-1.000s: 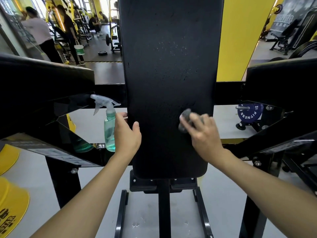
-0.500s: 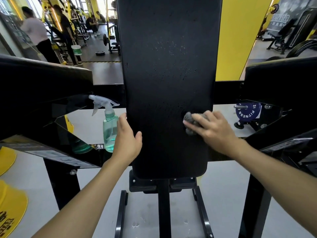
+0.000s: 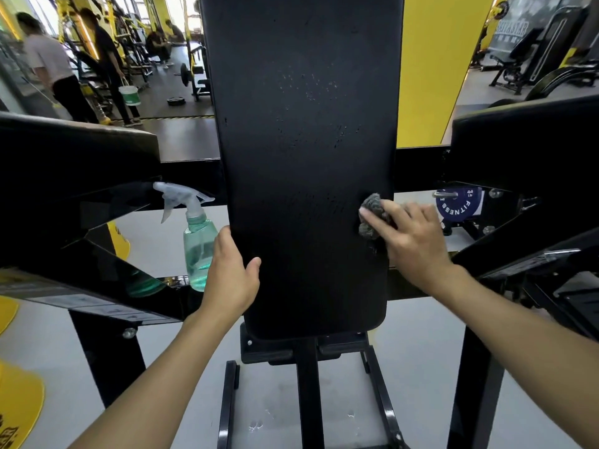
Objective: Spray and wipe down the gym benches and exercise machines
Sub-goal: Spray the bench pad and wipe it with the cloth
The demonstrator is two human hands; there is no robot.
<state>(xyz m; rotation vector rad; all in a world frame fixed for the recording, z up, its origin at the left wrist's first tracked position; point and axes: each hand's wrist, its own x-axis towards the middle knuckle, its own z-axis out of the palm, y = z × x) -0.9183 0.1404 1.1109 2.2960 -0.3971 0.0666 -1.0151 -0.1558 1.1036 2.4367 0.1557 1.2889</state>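
Observation:
A long black padded bench pad (image 3: 301, 150) runs up the middle of the head view, with faint spray droplets on its upper part. My right hand (image 3: 411, 234) presses a crumpled grey cloth (image 3: 372, 212) against the pad's right edge, fingers laid over the cloth. My left hand (image 3: 230, 277) grips the pad's left edge, thumb on the top surface and fingers wrapped behind. A clear green spray bottle (image 3: 196, 241) with a white trigger stands on the black frame just left of my left hand.
Black arm pads (image 3: 74, 163) and frame members flank the bench on both sides. A blue weight plate (image 3: 457, 204) hangs at the right. Behind is a mirror (image 3: 155, 59) with yellow trim that shows people and machines. Grey floor and the bench stand (image 3: 308, 384) lie below.
My right hand has slid the cloth rightwards across the pad to its right edge. My left hand has stayed on the left edge.

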